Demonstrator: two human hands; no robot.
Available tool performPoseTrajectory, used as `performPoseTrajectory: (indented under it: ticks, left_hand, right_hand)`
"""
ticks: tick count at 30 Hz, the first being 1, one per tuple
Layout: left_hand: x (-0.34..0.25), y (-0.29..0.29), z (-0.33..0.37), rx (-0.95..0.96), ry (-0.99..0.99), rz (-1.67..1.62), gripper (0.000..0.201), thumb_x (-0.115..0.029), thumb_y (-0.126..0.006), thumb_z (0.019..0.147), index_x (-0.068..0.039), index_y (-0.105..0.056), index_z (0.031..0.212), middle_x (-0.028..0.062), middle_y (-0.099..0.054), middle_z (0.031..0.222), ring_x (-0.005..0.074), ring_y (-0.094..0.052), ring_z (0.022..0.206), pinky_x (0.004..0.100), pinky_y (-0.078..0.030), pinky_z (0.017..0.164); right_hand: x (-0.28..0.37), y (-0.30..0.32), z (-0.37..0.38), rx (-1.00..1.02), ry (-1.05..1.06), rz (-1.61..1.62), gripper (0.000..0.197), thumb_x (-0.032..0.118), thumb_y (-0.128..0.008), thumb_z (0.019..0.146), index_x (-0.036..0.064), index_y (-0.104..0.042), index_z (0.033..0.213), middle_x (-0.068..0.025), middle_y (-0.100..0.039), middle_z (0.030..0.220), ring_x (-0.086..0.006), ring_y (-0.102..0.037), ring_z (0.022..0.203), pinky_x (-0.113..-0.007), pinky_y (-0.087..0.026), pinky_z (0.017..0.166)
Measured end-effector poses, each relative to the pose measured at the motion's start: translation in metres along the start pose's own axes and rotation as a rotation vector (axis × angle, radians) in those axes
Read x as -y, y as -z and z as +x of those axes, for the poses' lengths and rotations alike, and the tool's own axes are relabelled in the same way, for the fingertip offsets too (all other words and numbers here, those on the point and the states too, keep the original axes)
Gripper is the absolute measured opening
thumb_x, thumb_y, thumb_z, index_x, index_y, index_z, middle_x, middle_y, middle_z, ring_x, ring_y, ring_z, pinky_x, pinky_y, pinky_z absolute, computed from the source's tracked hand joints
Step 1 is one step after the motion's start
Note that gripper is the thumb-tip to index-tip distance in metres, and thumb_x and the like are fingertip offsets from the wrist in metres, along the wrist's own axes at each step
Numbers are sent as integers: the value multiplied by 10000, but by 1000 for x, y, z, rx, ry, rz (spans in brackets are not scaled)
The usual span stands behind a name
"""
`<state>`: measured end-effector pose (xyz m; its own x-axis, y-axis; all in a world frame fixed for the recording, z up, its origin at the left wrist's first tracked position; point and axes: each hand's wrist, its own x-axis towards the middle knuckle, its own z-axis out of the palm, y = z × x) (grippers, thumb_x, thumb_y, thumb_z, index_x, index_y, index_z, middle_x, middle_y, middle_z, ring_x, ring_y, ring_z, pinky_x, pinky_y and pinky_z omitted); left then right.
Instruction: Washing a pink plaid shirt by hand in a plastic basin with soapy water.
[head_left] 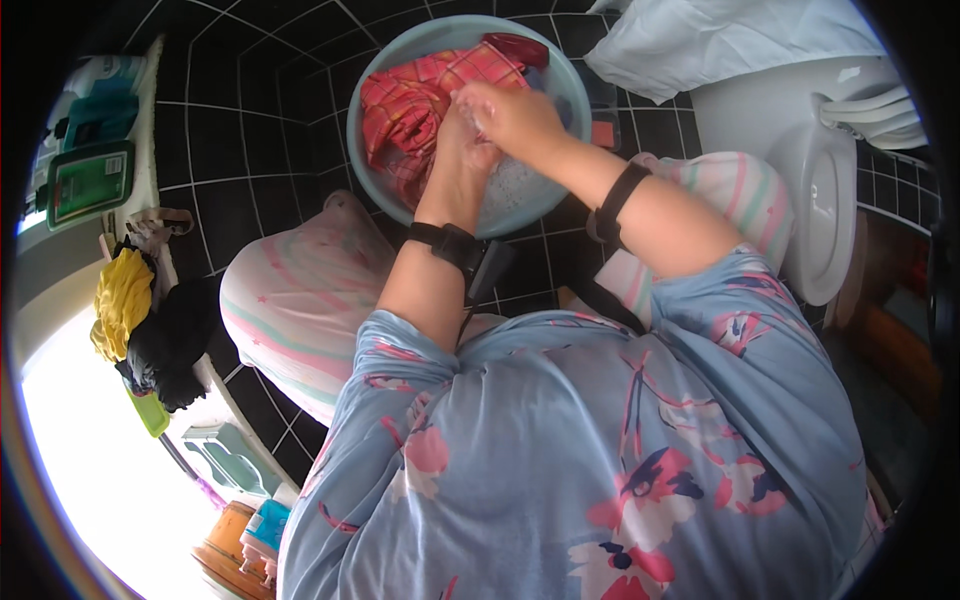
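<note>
A round light-blue basin (357, 150) stands on the dark floor in front of me. In it lie a bunched red checked cloth (405, 112) and cloudy, sudsy water (520, 190). Over the middle of the basin my two hands press together, wet with white foam. My left hand (464, 140) is closed, its fingers partly covered by the other hand. Curled over it from the right is my right hand (515, 118), also closed. Whatever lies between them is hidden. The red cloth is right beside and behind my hands.
A white toilet (825, 210) stands to the right, with a white cloth (700, 45) hanging behind it. On the left ledge are a green bottle (90, 183), yellow cloth (122, 300) and black cloth (170, 345). A small reddish block (602, 133) sits right of the basin.
</note>
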<state>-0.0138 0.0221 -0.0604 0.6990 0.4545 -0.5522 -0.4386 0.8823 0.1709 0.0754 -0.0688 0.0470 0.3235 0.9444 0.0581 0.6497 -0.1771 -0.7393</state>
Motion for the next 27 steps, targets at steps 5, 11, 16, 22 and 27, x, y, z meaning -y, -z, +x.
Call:
performPoseTrajectory:
  ticks: [5,11,16,22,27]
  left_hand:
    - [6,-5,-14,169,133,-63,237,-280,-465,1010,-75,-586,1005,127,-666,955,264,-678,874,444,-577,786]
    - [48,-67,-52,-182,100,25,332,-329,-393,1021,-69,-596,1050,126,-666,1028,278,-660,980,495,-532,871]
    - [53,-55,-41,-97,62,-22,409,-417,-399,1013,-73,-615,1061,86,-676,1009,272,-647,1000,479,-519,877]
    - [36,-59,-64,74,431,19,710,-700,-324,938,-94,-591,1194,127,-660,1124,313,-609,1119,590,-449,977]
    - [35,-14,-18,407,106,-264,571,-611,-415,964,-78,-606,1038,147,-664,1025,314,-652,951,441,-534,859]
  right_hand:
    - [22,-26,-17,-265,468,-67,189,233,-622,870,211,-663,1054,-78,-709,909,-286,-692,791,-407,-542,679]
    - [-30,0,10,-72,-114,136,186,284,-572,959,157,-631,1083,-76,-696,845,-234,-690,713,-354,-518,608]
    - [-33,5,33,-311,-247,286,264,384,-626,936,130,-644,1005,-72,-675,754,-183,-667,696,-322,-495,602]
    - [-8,24,31,-299,-578,1184,302,370,-682,919,74,-627,893,-8,-588,737,-82,-543,620,-253,-470,568]
    - [13,-26,-6,-240,4,365,331,357,-697,894,64,-621,761,-48,-595,613,-164,-571,528,-316,-440,522]
